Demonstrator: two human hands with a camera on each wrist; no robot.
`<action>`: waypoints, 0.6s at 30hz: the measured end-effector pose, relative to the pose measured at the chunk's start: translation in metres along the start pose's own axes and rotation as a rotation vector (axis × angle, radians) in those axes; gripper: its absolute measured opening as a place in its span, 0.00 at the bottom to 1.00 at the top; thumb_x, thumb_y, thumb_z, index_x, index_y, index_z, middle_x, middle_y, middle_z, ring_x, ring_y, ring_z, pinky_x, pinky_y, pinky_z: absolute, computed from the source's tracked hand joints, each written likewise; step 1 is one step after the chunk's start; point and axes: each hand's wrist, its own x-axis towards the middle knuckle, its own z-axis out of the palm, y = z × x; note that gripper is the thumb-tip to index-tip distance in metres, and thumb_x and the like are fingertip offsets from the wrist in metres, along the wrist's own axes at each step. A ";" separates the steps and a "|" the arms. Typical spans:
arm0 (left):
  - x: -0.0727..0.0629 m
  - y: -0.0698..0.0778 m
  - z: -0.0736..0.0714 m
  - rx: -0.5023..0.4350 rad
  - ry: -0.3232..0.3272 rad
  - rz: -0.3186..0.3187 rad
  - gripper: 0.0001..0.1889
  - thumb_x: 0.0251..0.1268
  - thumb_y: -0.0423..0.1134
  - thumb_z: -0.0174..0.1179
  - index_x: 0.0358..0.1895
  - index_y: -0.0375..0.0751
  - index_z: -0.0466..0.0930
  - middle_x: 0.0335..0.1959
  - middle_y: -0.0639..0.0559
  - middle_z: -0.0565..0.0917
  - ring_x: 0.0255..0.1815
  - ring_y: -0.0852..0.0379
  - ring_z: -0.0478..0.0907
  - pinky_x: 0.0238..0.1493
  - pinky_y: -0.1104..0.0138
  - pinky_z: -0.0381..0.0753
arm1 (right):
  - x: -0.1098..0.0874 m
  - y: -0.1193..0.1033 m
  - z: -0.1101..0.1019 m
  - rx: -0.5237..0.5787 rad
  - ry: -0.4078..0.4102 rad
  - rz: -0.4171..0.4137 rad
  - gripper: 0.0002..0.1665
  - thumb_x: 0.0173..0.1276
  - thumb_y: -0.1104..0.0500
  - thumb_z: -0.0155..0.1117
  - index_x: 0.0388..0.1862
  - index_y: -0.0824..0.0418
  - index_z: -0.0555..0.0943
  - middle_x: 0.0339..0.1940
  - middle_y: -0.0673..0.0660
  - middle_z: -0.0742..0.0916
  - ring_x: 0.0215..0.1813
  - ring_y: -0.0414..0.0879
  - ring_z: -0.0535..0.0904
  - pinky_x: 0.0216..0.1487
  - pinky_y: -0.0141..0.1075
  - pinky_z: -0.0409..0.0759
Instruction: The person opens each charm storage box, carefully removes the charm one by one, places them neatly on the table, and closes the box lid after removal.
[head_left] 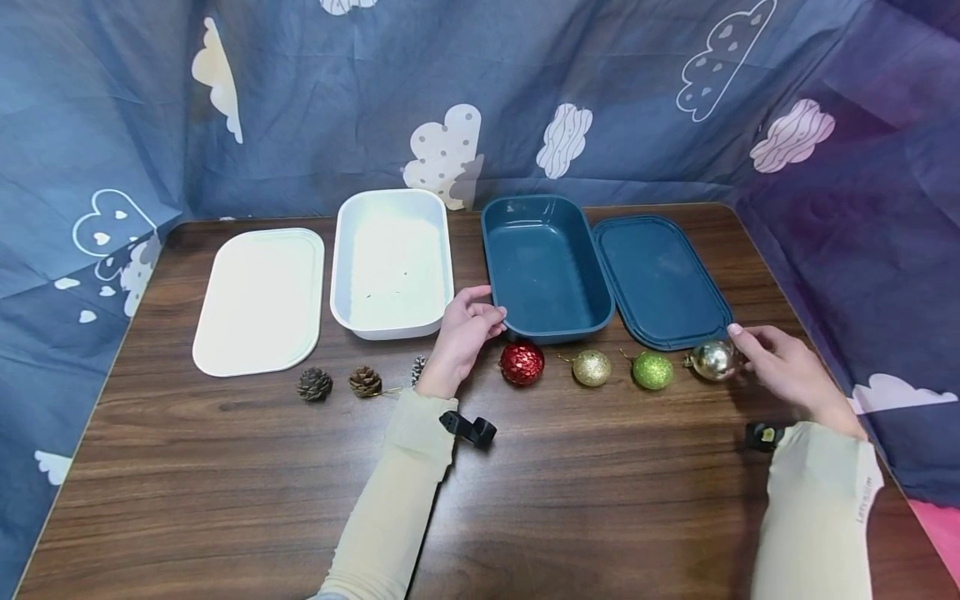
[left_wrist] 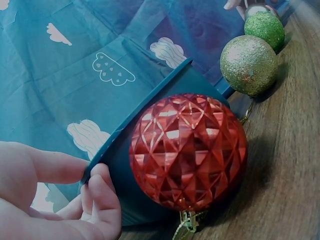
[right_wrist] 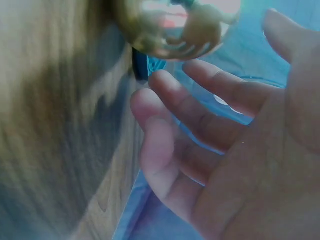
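Observation:
My left hand (head_left: 467, 333) pinches the near left corner of the dark blue box (head_left: 551, 275) by its rim, thumb on one side and fingers on the other. Close beside that corner lies a red faceted Christmas ball (head_left: 522, 363), large in the left wrist view. My right hand (head_left: 783, 367) is at a shiny gold ball (head_left: 714, 360), fingers loosely bent; the right wrist view has a gap between them and the ball. Between the red and shiny balls lie a glittery pale gold ball (head_left: 592, 367) and a green glitter ball (head_left: 652, 370).
A blue lid (head_left: 663, 279) lies right of the blue box. To the left stand a white box (head_left: 392, 262) and a white lid (head_left: 261, 300). Two brown pine cones (head_left: 365, 381) and a frosted one (head_left: 417, 368), partly behind the left wrist, lie in front. A cloth backs the table.

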 end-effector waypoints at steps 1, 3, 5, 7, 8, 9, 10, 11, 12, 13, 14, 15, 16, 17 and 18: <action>0.000 0.000 0.000 0.001 0.000 0.002 0.25 0.62 0.22 0.56 0.63 0.31 0.65 0.26 0.53 0.73 0.24 0.63 0.75 0.33 0.73 0.78 | 0.002 0.001 -0.001 0.002 0.008 -0.001 0.39 0.76 0.38 0.40 0.60 0.73 0.71 0.38 0.72 0.85 0.33 0.39 0.76 0.35 0.35 0.68; 0.000 0.000 0.000 0.000 -0.001 0.002 0.25 0.63 0.22 0.56 0.63 0.31 0.65 0.26 0.53 0.73 0.24 0.63 0.75 0.33 0.73 0.78 | 0.007 0.004 -0.004 -0.005 0.017 -0.001 0.38 0.75 0.37 0.41 0.58 0.72 0.72 0.37 0.69 0.85 0.31 0.35 0.75 0.35 0.33 0.67; 0.000 0.000 -0.001 0.000 -0.001 0.001 0.25 0.63 0.22 0.56 0.63 0.31 0.65 0.26 0.53 0.73 0.24 0.63 0.75 0.33 0.73 0.78 | 0.012 0.008 -0.008 -0.013 0.017 0.001 0.38 0.75 0.38 0.43 0.57 0.72 0.73 0.34 0.66 0.86 0.30 0.34 0.74 0.36 0.33 0.66; 0.000 0.001 -0.001 -0.002 -0.001 -0.001 0.25 0.63 0.22 0.56 0.63 0.31 0.65 0.26 0.53 0.73 0.24 0.62 0.75 0.33 0.74 0.78 | 0.016 0.011 -0.012 -0.018 0.012 0.019 0.38 0.74 0.37 0.44 0.55 0.71 0.74 0.31 0.61 0.86 0.29 0.34 0.74 0.33 0.32 0.68; 0.000 0.001 -0.001 -0.004 -0.001 -0.002 0.25 0.63 0.22 0.56 0.63 0.31 0.65 0.26 0.53 0.73 0.24 0.62 0.75 0.33 0.74 0.78 | 0.019 0.013 -0.013 -0.011 0.001 0.031 0.38 0.74 0.37 0.45 0.54 0.72 0.74 0.30 0.59 0.86 0.29 0.35 0.75 0.32 0.32 0.69; 0.000 0.001 -0.001 -0.004 0.000 -0.002 0.24 0.63 0.22 0.56 0.63 0.31 0.65 0.26 0.53 0.74 0.24 0.62 0.75 0.33 0.74 0.78 | 0.022 0.015 -0.015 0.006 -0.012 0.045 0.37 0.73 0.38 0.45 0.53 0.73 0.74 0.29 0.58 0.86 0.29 0.35 0.75 0.31 0.32 0.71; 0.000 0.001 -0.001 -0.006 0.000 -0.002 0.24 0.63 0.22 0.56 0.63 0.31 0.65 0.26 0.53 0.74 0.24 0.62 0.75 0.33 0.74 0.78 | 0.025 0.017 -0.016 0.018 -0.029 0.059 0.37 0.73 0.38 0.46 0.53 0.74 0.73 0.28 0.56 0.85 0.28 0.36 0.76 0.30 0.32 0.73; -0.001 0.001 -0.001 -0.006 0.000 -0.001 0.24 0.63 0.22 0.56 0.63 0.31 0.65 0.26 0.53 0.74 0.25 0.62 0.75 0.32 0.74 0.78 | 0.028 0.019 -0.016 0.037 -0.045 0.078 0.37 0.73 0.38 0.46 0.52 0.74 0.74 0.28 0.54 0.85 0.28 0.37 0.77 0.29 0.32 0.76; -0.001 0.001 -0.001 -0.007 -0.002 -0.001 0.24 0.63 0.22 0.56 0.63 0.31 0.65 0.25 0.53 0.74 0.25 0.62 0.75 0.32 0.74 0.78 | 0.031 0.021 -0.017 0.048 -0.064 0.090 0.36 0.73 0.39 0.47 0.51 0.74 0.74 0.28 0.53 0.85 0.29 0.37 0.78 0.29 0.32 0.78; -0.002 0.000 -0.001 -0.006 -0.005 0.000 0.24 0.63 0.22 0.56 0.63 0.31 0.65 0.25 0.53 0.74 0.25 0.62 0.75 0.32 0.74 0.78 | 0.034 0.022 -0.018 0.045 -0.087 0.099 0.35 0.73 0.40 0.48 0.49 0.74 0.74 0.28 0.53 0.85 0.29 0.38 0.78 0.29 0.33 0.79; -0.002 0.000 0.000 -0.006 -0.007 0.000 0.24 0.63 0.22 0.56 0.63 0.31 0.65 0.25 0.53 0.74 0.25 0.62 0.75 0.32 0.74 0.78 | 0.037 0.024 -0.020 0.029 -0.110 0.106 0.33 0.73 0.41 0.48 0.46 0.74 0.75 0.28 0.52 0.84 0.29 0.38 0.78 0.29 0.33 0.80; -0.002 0.000 0.000 -0.006 -0.009 0.001 0.24 0.63 0.22 0.55 0.63 0.31 0.65 0.25 0.53 0.74 0.25 0.62 0.75 0.32 0.74 0.78 | 0.040 0.025 -0.021 0.008 -0.133 0.105 0.32 0.73 0.42 0.48 0.44 0.73 0.75 0.27 0.52 0.84 0.29 0.39 0.79 0.29 0.33 0.80; -0.002 0.000 0.000 -0.007 -0.010 0.001 0.25 0.63 0.22 0.56 0.63 0.31 0.65 0.25 0.53 0.74 0.25 0.62 0.75 0.33 0.74 0.78 | 0.043 0.026 -0.022 -0.013 -0.153 0.106 0.31 0.73 0.42 0.49 0.41 0.72 0.76 0.26 0.52 0.84 0.29 0.40 0.79 0.29 0.34 0.80; -0.002 -0.001 0.000 -0.006 -0.011 0.001 0.25 0.63 0.22 0.56 0.63 0.31 0.65 0.25 0.53 0.74 0.25 0.62 0.75 0.33 0.74 0.78 | 0.045 0.026 -0.023 -0.028 -0.174 0.106 0.30 0.73 0.43 0.49 0.39 0.71 0.77 0.26 0.52 0.84 0.29 0.41 0.80 0.29 0.34 0.81; -0.002 -0.001 0.000 -0.005 -0.011 -0.001 0.25 0.63 0.22 0.56 0.63 0.31 0.65 0.25 0.53 0.74 0.25 0.62 0.75 0.33 0.74 0.78 | 0.048 0.027 -0.024 -0.043 -0.198 0.102 0.28 0.73 0.44 0.49 0.38 0.71 0.77 0.26 0.52 0.84 0.29 0.42 0.80 0.29 0.34 0.81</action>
